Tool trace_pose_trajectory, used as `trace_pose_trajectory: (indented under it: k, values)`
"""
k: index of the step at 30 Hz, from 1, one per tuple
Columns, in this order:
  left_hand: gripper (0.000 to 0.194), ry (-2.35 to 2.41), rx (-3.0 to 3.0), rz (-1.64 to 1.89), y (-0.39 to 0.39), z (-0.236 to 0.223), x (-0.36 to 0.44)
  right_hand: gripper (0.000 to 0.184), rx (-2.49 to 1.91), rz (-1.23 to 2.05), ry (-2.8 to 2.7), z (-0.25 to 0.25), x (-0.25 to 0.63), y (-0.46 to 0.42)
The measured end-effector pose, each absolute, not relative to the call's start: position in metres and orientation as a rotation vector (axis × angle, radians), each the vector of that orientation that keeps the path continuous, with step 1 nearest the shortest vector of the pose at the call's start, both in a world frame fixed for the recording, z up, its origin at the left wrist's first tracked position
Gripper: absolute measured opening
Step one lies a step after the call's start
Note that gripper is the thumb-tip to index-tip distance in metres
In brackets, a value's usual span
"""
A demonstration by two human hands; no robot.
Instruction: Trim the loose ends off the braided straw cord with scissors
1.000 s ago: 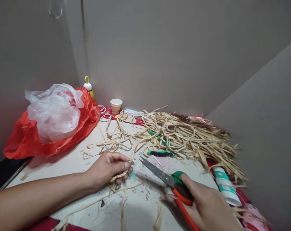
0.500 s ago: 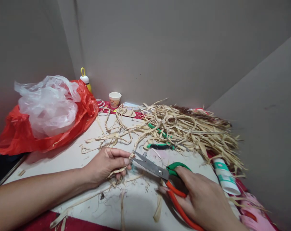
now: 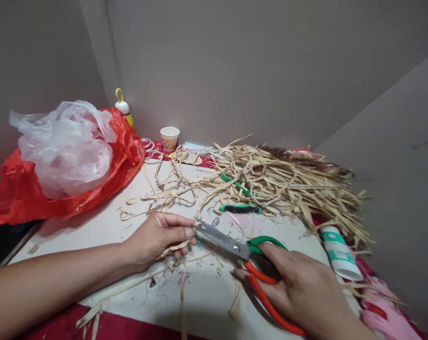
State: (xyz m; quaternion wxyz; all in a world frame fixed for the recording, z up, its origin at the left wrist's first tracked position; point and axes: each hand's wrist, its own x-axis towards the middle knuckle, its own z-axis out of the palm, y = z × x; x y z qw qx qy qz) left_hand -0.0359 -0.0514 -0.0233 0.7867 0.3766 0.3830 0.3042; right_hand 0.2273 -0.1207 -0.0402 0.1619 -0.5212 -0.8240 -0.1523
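Left hand (image 3: 157, 236) pinches a thin straw strip (image 3: 173, 248) between thumb and fingers, low over the white board (image 3: 104, 226). Grip sits right at the strip's near end, so the strip is held firm where the blades meet it; the rest trails back under the palm. Right hand (image 3: 302, 288) is closed on the scissors (image 3: 235, 245), fingers through the green and orange handle loops, hand resting low on the board. Blades look shut or nearly shut, tips touching the strip just beside the left thumb. Can't tell whether the strip is cut through.

Around that: short offcuts and loose strips lie on the board under and between both hands. Past the scissors, a small tool with green-and-black handles (image 3: 240, 208) lies at the edge of a big pile of straw strips (image 3: 288, 184), within reach of the right hand. Some braided lengths (image 3: 167, 189) run from the pile toward the left hand.

Further out: white-and-green tube (image 3: 341, 255) on its side near the right hand, half under the pile. Paper cup (image 3: 169, 138) upright by the back wall. Red plastic bag (image 3: 33, 198) with a clear bag (image 3: 61, 146) on top, far left, well apart from the work. Yellow bottle (image 3: 123, 108) behind it.
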Motion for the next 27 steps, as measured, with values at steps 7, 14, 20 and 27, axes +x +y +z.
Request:
trace_pose_trajectory:
  k: [7, 14, 20, 27]
  values:
    - [0.022, 0.822, 0.793, 0.657, -0.0522, -0.0232, -0.0366, 0.034, -1.474, -0.490, -2.346, -0.0411, 0.2283, -0.1224]
    - [0.021, 0.837, 0.795, 0.671, -0.0529, -0.0218, -0.0377, 0.038, -1.475, -0.458, -2.337, -0.0383, 0.2258, -0.1239]
    - [0.022, 0.840, 0.781, 0.681, -0.0520, -0.0216, -0.0368, 0.037, -1.456, -0.425, -2.334, -0.0392, 0.2262, -0.1244]
    - [0.020, 0.848, 0.771, 0.683, -0.0527, -0.0224, -0.0372, 0.036, -1.471, -0.443, -2.330, -0.0413, 0.2279, -0.1254]
